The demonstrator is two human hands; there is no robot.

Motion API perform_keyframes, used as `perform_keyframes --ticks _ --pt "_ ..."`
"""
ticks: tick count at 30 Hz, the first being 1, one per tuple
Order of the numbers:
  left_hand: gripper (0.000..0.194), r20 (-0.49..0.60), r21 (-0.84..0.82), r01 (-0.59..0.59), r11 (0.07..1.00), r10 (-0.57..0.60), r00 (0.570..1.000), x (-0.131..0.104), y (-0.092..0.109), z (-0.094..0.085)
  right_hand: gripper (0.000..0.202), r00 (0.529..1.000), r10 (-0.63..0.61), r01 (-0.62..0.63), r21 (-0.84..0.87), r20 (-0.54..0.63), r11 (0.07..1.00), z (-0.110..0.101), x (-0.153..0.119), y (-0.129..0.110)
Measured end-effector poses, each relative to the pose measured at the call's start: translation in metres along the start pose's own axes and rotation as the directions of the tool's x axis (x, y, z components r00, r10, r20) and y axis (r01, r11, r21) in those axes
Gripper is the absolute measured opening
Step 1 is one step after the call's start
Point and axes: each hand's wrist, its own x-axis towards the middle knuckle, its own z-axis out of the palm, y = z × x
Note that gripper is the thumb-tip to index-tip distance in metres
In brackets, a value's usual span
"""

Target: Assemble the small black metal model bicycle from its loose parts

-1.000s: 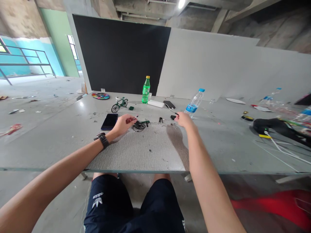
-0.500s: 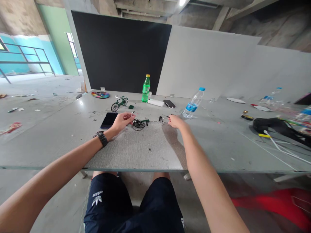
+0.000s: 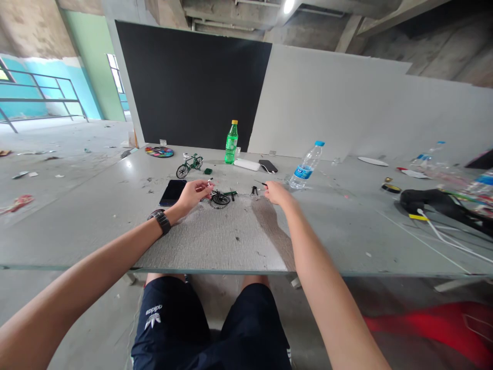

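My left hand is closed on a small part with a black grip, part of a miniature bicycle, just above the grey table. Right beside its fingertips are a black toy wheel and a green frame piece. My right hand pinches a thin, dark-handled tool, its tip pointing left. Between the hands, nearer the right one, lie small black parts. Farther back stands a green miniature bicycle, with a small green piece to its right.
A dark phone lies beside my left hand. Behind are a paint palette, a green bottle, a white power bank and a black phone. A tilted water bottle is behind my right hand; tape and cables are farther right.
My right hand has shifted slightly, and the thin tool in it now shows more clearly, angled up to the left. My left hand keeps its hold on the small part.
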Motion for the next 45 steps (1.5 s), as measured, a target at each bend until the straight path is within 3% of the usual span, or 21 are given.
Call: perform_keyframes --ticks 3,4,6,8,9,12,17,31,40,45 --pt "0.041 0.005 -0.054 0.017 0.998 -0.017 1.000 0.001 -0.003 0.001 0.015 0.993 -0.108 0.116 0.160 -0.057 0.980 0.002 -0.003 -0.020" --pt "0.040 0.005 -0.081 0.023 0.996 -0.022 1.000 0.001 -0.003 0.001 0.019 0.980 -0.172 0.196 0.329 -0.099 0.924 0.004 -0.005 -0.031" --pt "0.038 0.009 -0.137 0.032 0.990 -0.031 0.999 0.001 -0.003 0.002 0.031 0.945 -0.290 0.312 0.666 -0.147 0.677 0.010 -0.011 -0.056" --pt "0.038 0.021 -0.175 0.040 0.984 -0.037 0.999 0.001 -0.002 0.002 0.045 0.917 -0.350 0.335 0.846 -0.192 0.415 0.017 -0.019 -0.083" --pt "0.039 0.028 -0.184 0.045 0.982 -0.040 0.999 0.001 -0.001 0.002 0.050 0.910 -0.355 0.339 0.876 -0.213 0.343 0.021 -0.023 -0.094" --pt "0.040 0.046 -0.195 0.056 0.979 -0.048 0.998 0.001 0.000 0.003 0.054 0.911 -0.323 0.344 0.905 -0.257 0.250 0.030 -0.031 -0.117" --pt "0.039 0.054 -0.198 0.055 0.979 -0.045 0.998 0.000 0.001 0.003 0.062 0.939 -0.290 0.233 0.963 -0.187 0.135 0.041 -0.030 -0.121" --pt "0.033 0.020 -0.204 0.062 0.977 -0.059 0.998 0.001 0.002 0.002 0.064 0.955 -0.227 0.199 0.980 -0.189 0.022 0.047 -0.029 -0.123" --pt "0.035 0.040 -0.202 0.070 0.977 -0.064 0.997 -0.001 0.004 0.002 0.068 0.959 -0.244 0.166 0.983 -0.142 0.080 0.044 -0.033 -0.126" --pt "0.034 0.053 -0.237 0.077 0.968 -0.066 0.996 -0.002 0.004 0.003 0.068 0.959 -0.254 0.140 0.989 -0.123 0.050 0.043 -0.033 -0.128"
